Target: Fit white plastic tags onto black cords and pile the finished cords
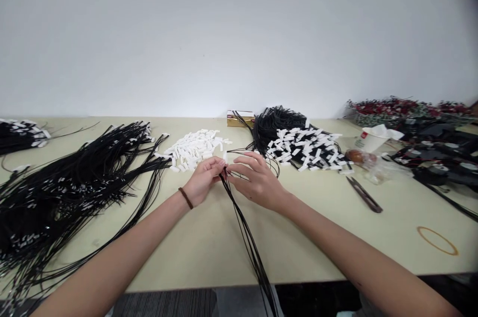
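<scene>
In the head view my left hand (pixel 204 178) pinches the upper end of a bundle of thin black cables (pixel 244 230) over the middle of the table. The bundle hangs down across the table's front edge. A small white connector (pixel 224 156) stands up at my left fingertips. My right hand (pixel 257 181) meets the left one there, its fingers curled and their tips at the cable ends; its thumb is mostly hidden. Just behind both hands lies a heap of loose white connectors (pixel 197 147). Black cables with white connectors attached (pixel 308 148) are piled behind on the right.
A large heap of black cables (pixel 85 172) covers the left side. On the right lie thread snips (pixel 364 195), a yellow rubber band (pixel 436 241), a paper cup (pixel 370 139) and a plastic bag (pixel 384 170). A small gold box (pixel 239 119) stands by the wall.
</scene>
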The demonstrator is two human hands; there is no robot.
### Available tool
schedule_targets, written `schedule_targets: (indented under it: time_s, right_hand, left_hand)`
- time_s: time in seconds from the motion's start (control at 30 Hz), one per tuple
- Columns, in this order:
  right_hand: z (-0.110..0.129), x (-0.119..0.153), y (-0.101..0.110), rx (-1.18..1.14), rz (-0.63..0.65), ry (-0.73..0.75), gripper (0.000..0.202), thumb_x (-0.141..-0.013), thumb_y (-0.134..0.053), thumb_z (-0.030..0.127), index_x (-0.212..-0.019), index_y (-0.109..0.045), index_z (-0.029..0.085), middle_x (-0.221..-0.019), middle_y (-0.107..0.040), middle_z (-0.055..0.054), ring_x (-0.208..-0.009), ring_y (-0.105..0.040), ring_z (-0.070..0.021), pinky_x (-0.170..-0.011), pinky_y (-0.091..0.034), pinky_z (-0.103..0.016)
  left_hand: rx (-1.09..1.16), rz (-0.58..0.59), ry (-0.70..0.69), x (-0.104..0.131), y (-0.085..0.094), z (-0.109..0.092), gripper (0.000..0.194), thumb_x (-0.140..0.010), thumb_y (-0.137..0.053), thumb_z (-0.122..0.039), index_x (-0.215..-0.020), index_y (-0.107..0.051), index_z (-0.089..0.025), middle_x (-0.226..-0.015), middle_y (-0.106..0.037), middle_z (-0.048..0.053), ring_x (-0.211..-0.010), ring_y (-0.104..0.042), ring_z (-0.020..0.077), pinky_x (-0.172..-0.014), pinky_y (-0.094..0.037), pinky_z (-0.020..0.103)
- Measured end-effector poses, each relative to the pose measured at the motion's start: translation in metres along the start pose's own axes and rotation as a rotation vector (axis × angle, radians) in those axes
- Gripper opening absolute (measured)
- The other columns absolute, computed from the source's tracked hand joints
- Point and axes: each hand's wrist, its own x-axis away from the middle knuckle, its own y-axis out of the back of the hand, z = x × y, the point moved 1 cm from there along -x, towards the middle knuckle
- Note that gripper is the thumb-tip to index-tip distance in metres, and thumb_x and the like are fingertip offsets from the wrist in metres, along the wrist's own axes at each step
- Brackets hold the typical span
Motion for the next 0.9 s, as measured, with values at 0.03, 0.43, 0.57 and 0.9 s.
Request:
schedule_targets:
  time_s: [0.03,0.43,0.57,0.9]
  right_hand:
    - [0.0,0.001,-0.001,0.012,-0.006,0.001,0.015,-0.081,-0.052,0.013,-0.091,-0.055,0.024,-0.102,-0.061,0.001,-0.103,-0.047,-0.0158,-0.096,-0.036,-0.041]
    - [0.0,-0.001,0.001,-0.257,-0.097,-0.231,0.016,-0.085,-0.044,0.012,-0.094,-0.054,0.021,-0.092,-0.063,-0.003,-0.095,-0.053,-0.0151,-0.09,-0.04,-0.038]
    - [-0.003,-0.01,0.012,-0.706,-0.305,-0.705,0.012,-0.088,-0.041,0.021,-0.087,-0.053,0.021,-0.087,-0.062,-0.004,-0.088,-0.058,-0.0141,-0.08,-0.046,-0.034]
    - [-0.069,0.005,0.042,-0.62,-0.994,-1.077,0.017,-0.078,-0.055,0.034,-0.083,-0.06,0.018,-0.062,-0.051,0.004,-0.045,-0.041,-0.0046,-0.038,-0.029,-0.018]
  left_hand:
    - [0.015,0.007,0.007,0.0,0.0,0.001,0.022,-0.065,-0.068,-0.031,-0.068,-0.054,-0.014,-0.061,-0.052,-0.003,-0.059,-0.047,0.0083,-0.057,-0.037,0.02]
    - [0.05,0.026,0.001,-0.001,-0.002,0.002,0.025,-0.065,-0.068,-0.033,-0.067,-0.052,-0.014,-0.06,-0.052,-0.002,-0.055,-0.049,0.0083,-0.057,-0.04,0.022]
    - [0.052,-0.016,0.012,-0.002,0.0,0.002,0.026,-0.064,-0.068,-0.034,-0.069,-0.053,-0.014,-0.06,-0.053,-0.001,-0.055,-0.05,0.0084,-0.056,-0.04,0.022]
    - [-0.027,-0.057,0.006,-0.001,-0.001,0.003,0.023,-0.066,-0.066,-0.033,-0.07,-0.053,-0.014,-0.06,-0.055,-0.001,-0.054,-0.051,0.0086,-0.056,-0.041,0.022]
